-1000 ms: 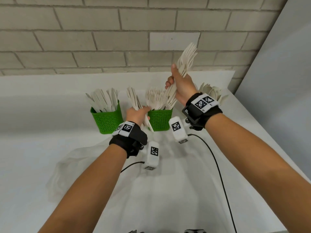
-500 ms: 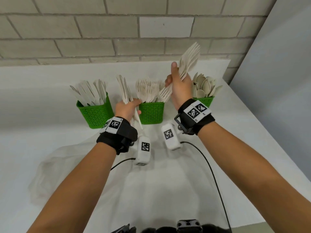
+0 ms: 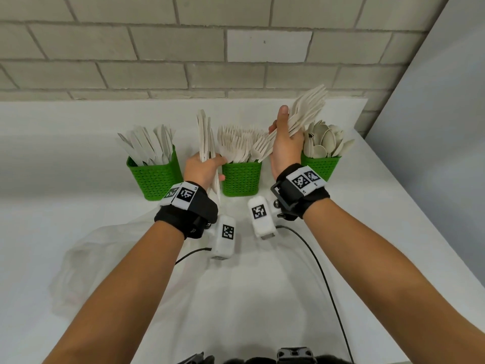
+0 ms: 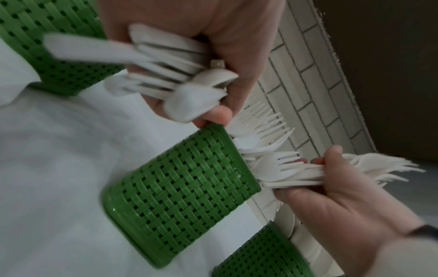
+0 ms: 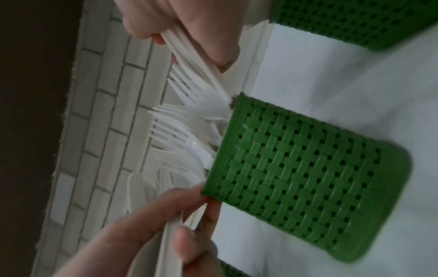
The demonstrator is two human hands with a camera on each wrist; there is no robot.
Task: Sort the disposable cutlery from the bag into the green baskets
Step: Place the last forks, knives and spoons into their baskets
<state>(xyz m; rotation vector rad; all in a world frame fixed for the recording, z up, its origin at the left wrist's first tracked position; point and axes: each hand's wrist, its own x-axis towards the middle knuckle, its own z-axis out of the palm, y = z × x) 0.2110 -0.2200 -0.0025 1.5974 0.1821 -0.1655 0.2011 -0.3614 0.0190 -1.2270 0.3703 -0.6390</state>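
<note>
Three green baskets stand in a row by the wall: the left basket (image 3: 154, 179) holds knives, the middle basket (image 3: 241, 181) forks, the right basket (image 3: 321, 168) spoons. My left hand (image 3: 202, 169) grips an upright bundle of white knives (image 3: 204, 135) between the left and middle baskets. In the left wrist view the knife handles (image 4: 166, 61) fan out below its curled fingers. My right hand (image 3: 282, 151) grips a bundle of forks (image 3: 307, 111), tilted up to the right, between the middle and right baskets. The right wrist view shows the middle basket (image 5: 296, 178) close in front.
A crumpled clear plastic bag (image 3: 86, 261) lies flat on the white table (image 3: 380, 232) under my forearms. A black cable (image 3: 322, 271) trails over the table from my right wrist. A brick wall stands behind the baskets, and the table's right edge runs beside the spoon basket.
Both hands keep their bundles and stay in about the same place relative to the baskets. The head view has shifted, and the spoon basket now shows in full.
</note>
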